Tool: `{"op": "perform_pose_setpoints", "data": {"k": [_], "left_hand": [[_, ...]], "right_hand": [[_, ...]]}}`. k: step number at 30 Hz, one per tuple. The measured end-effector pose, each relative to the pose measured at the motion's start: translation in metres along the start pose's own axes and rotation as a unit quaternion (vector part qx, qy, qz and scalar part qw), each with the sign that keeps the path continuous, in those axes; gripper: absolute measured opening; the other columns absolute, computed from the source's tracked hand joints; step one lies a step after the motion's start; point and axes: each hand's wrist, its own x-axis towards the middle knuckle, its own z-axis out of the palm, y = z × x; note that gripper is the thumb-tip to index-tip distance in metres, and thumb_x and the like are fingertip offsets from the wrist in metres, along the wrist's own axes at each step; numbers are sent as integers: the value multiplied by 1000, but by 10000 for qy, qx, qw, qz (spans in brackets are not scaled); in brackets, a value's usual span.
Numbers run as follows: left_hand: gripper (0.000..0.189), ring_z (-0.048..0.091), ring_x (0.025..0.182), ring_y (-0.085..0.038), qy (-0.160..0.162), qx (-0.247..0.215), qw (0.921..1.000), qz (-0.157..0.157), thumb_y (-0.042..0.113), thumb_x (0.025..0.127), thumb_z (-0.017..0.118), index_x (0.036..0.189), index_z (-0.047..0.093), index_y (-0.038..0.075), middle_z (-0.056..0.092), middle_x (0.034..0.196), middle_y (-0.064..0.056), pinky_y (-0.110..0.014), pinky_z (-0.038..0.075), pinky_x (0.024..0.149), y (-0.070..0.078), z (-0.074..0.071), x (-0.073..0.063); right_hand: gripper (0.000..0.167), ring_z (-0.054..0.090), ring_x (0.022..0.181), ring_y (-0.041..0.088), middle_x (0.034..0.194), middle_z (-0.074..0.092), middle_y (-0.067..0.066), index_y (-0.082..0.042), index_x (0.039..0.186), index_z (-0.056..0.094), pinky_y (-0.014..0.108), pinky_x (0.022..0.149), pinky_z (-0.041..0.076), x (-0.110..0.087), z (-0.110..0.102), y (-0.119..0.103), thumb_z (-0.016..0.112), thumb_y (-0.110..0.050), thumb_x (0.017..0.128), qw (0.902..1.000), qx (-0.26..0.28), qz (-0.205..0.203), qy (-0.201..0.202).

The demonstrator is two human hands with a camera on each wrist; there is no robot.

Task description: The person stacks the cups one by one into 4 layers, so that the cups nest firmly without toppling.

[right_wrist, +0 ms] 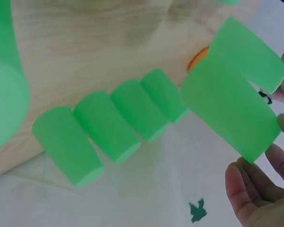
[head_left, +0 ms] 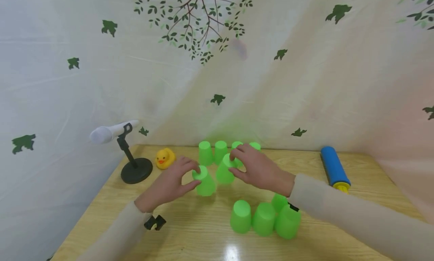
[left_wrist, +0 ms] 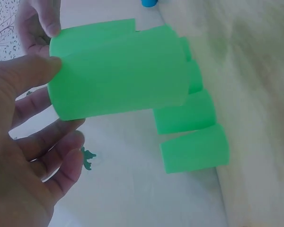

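Between the thumb and fingers of my left hand (head_left: 169, 183), a green plastic cup (head_left: 206, 185) is pinched at its closed end, upside down and slightly tilted. My right hand (head_left: 259, 168) pinches a second upside-down green cup (head_left: 224, 173) the same way, just right of and behind the first. The left wrist view shows the thumb on the rim of the left cup's base (left_wrist: 118, 78); in the right wrist view fingertips grip the right cup's (right_wrist: 232, 109) end. Behind them stands a row of several upside-down cups (head_left: 205, 154), partly hidden by my right hand.
Several more upturned green cups (head_left: 241, 217) stand at the front right, partly under my right forearm. A microphone on a black stand (head_left: 137, 171) and a yellow rubber duck (head_left: 165, 158) are at the left. A blue cylinder (head_left: 333, 166) with a yellow end lies at the right. A patterned curtain (head_left: 254, 114) hangs behind.
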Motion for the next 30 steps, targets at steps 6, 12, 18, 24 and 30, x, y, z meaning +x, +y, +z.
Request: {"op": "perform_pose_setpoints", "data": {"k": [6, 12, 18, 24, 30], "left_hand": [[24, 51, 96, -18, 444, 105, 9989, 106, 21, 81, 76, 98, 60, 12, 59, 100, 2, -36, 45, 82, -7, -6, 20], [23, 48, 94, -20, 748, 50, 9972, -9, 18, 83, 74, 99, 59, 10, 57, 101, -2, -36, 44, 79, -15, -12, 41], [22, 46, 96, -22, 828, 71, 9963, -201, 19, 85, 71, 100, 59, 9, 56, 103, -5, -37, 42, 80, -24, -10, 63], [24, 47, 97, -24, 995, 99, 9939, -475, 20, 86, 71, 102, 60, 6, 59, 105, -7, -37, 41, 84, -42, 1, 84], [25, 47, 96, -24, 1019, 177, 9919, -740, 21, 85, 71, 101, 60, 5, 61, 104, -8, -37, 41, 83, -55, 9, 103]], "right_hand": [[21, 51, 90, 21, 97, 55, 3, -9, 96, 58, 35, 74, 46, 6, -12, 15, 72, -18, 84, 9983, 111, 231, 520], [20, 52, 90, 23, 95, 57, 5, -8, 96, 57, 37, 72, 46, 8, -19, 33, 71, -18, 85, 9959, 99, 439, 780], [22, 51, 91, 25, 97, 57, 8, -6, 97, 57, 39, 73, 46, 10, -24, 50, 71, -18, 85, 9927, 49, 807, 894], [22, 51, 92, 26, 98, 56, 9, -6, 99, 57, 40, 75, 46, 14, -24, 63, 70, -18, 86, 9908, 115, 1080, 804], [23, 53, 92, 30, 100, 56, 13, -3, 102, 58, 42, 76, 45, 22, -22, 79, 67, -18, 88, 9871, 183, 1484, 575]]}}
